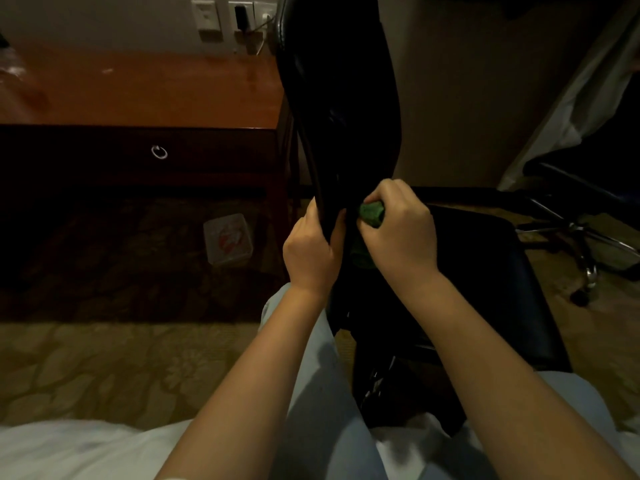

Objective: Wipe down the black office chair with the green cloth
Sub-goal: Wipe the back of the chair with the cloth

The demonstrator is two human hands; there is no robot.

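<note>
Right hand (398,233) bunching green cloth (371,213), half hidden

Dim, warm yellowish light throughout. The desk top (138,88) is the brightest patch, lit from above, with a soft sheen. The drawer front (104,150) and the carpet (104,258) under it sink into deep shadow; nearer carpet is moderately lit. The black office chair (343,98) reads as a near-featureless dark mass, with a faint highlight along its left edge. The green cloth (371,213) shows its colour plainly. Wide-angle bending at the edges: the desk line curves. Slight softness overall; the wall sockets (207,15) and the white bedding (69,452) look blurred.
</note>
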